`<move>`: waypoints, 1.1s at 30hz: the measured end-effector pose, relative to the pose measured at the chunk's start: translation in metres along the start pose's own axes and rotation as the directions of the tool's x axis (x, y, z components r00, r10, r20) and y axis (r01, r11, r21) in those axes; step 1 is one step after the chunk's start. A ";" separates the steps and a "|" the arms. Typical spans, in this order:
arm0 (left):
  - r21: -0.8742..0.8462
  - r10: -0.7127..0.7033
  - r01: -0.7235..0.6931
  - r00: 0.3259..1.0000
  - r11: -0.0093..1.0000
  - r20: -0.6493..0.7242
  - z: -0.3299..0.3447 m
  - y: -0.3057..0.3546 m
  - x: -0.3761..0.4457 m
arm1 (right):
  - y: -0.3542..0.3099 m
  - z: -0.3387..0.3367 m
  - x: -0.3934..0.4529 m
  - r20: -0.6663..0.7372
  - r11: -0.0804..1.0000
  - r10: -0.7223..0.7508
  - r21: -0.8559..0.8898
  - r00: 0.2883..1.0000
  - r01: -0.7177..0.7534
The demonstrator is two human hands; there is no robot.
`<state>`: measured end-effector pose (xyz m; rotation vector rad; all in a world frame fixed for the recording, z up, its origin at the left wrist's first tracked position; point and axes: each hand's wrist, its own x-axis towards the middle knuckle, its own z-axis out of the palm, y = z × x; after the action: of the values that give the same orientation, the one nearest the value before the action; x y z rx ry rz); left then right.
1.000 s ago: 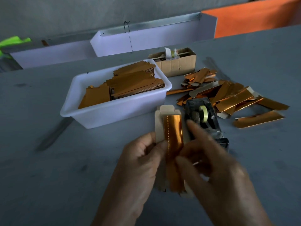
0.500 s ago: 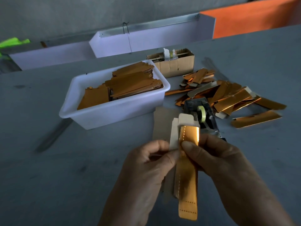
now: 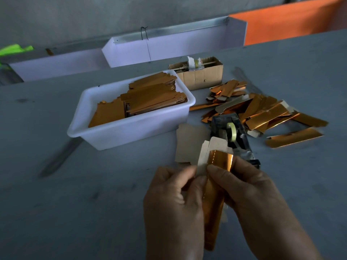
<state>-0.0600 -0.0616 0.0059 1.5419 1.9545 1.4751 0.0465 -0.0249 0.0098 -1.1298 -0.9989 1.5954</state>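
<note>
1. The left hand [image 3: 174, 201] pinches the pale inner flap of the foil carton [image 3: 214, 209], thumb on top and fingers curled behind.
2. The right hand [image 3: 251, 194] grips the carton's shiny face, with the thumb pressed across it.
3. The carton is held lengthwise above the near table [image 3: 75, 212], just in front of the tape dispenser [image 3: 231, 132].
4. A white tub [image 3: 131, 132] of flat blanks sits far left.
5. Loose cartons [image 3: 262, 113] lie far right.

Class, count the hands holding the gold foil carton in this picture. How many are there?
2. The left hand pinches the gold foil carton at its pale left flap; the right hand pinches its shiny gold panel from the right. No other hand shows in view.
</note>
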 end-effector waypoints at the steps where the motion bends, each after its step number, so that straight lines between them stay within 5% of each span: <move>1: 0.094 0.056 -0.056 0.998 0.994 0.004 0.002 0.002 -0.001 | 0.000 0.001 0.000 -0.003 1.000 -0.006 0.001 1.000 0.006; 6: 0.518 0.179 -0.239 0.970 0.821 0.164 0.008 0.011 -0.006 | -0.003 0.005 -0.004 0.012 0.998 -0.062 -0.014 0.998 0.062; 10: 0.537 0.190 -0.269 0.962 0.800 0.198 0.014 0.006 -0.017 | -0.005 0.003 -0.008 0.054 0.997 -0.078 -0.021 0.995 0.080; 14: 0.322 0.200 -0.235 0.970 0.917 0.137 0.018 0.004 -0.018 | -0.001 -0.002 -0.008 0.036 0.973 -0.127 -0.189 0.991 0.132; 18: -0.040 -0.062 0.065 0.996 0.997 0.071 0.002 -0.006 -0.012 | -0.003 -0.007 -0.004 0.043 0.974 -0.128 -0.183 0.991 0.133; 21: -0.311 -0.340 0.483 0.843 0.819 0.416 -0.011 -0.004 -0.003 | -0.006 -0.010 -0.002 0.068 0.956 -0.150 -0.243 0.986 0.162; 23: -0.296 -0.305 0.513 0.788 0.806 0.535 -0.018 0.004 0.005 | -0.010 -0.010 -0.001 0.071 0.927 -0.163 -0.331 0.984 0.178; 26: -0.379 -0.305 0.486 0.841 0.788 0.446 -0.016 0.009 0.009 | -0.020 -0.016 -0.002 0.019 0.845 -0.278 -0.470 0.961 0.254; 29: -0.428 -0.401 0.552 0.826 0.715 0.396 -0.007 0.011 0.010 | -0.029 -0.041 0.006 -0.154 0.726 -0.467 -0.629 0.871 0.279; 33: -0.458 -0.465 0.622 0.781 0.635 0.417 0.006 0.007 0.011 | -0.020 -0.065 0.022 -0.116 0.782 -0.221 -0.614 0.968 0.105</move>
<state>-0.0560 -0.0492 0.0132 0.7186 1.4248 1.3171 0.1098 0.0084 0.0075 -1.5336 -1.4969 1.0177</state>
